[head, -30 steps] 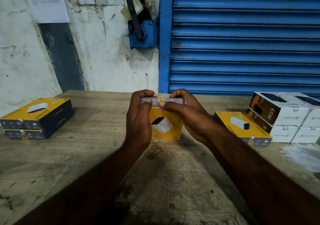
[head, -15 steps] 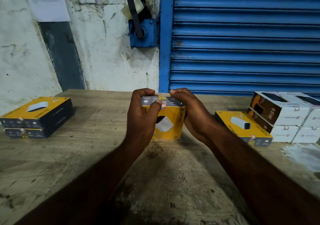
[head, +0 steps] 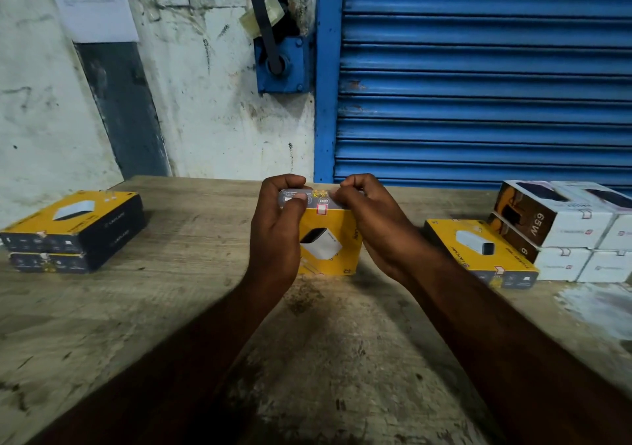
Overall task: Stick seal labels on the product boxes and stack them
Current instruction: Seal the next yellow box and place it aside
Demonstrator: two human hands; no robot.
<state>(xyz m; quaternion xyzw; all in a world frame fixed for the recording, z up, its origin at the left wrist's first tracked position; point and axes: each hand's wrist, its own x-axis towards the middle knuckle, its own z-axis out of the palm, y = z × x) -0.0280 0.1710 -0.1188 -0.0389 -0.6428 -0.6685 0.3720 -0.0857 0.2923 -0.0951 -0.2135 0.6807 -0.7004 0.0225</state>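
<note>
A yellow product box (head: 330,239) with a white charger printed on it stands on edge at the middle of the wooden table (head: 171,307). My left hand (head: 277,236) grips its left side, thumb on the grey top face. My right hand (head: 372,218) grips the right side, fingers curled over the top edge. A small red and white seal label (head: 321,209) sits folded over the box's top front edge between my hands.
Two yellow and dark boxes (head: 73,230) are stacked at the left. One yellow box (head: 478,251) lies flat at the right, beside several stacked white and brown boxes (head: 561,229). A blue roller shutter (head: 478,75) and a stained white wall stand behind the table.
The box has tipped so its yellow front and the seal label face me more. My right fingers slid off the label toward the right end of the top edge.
</note>
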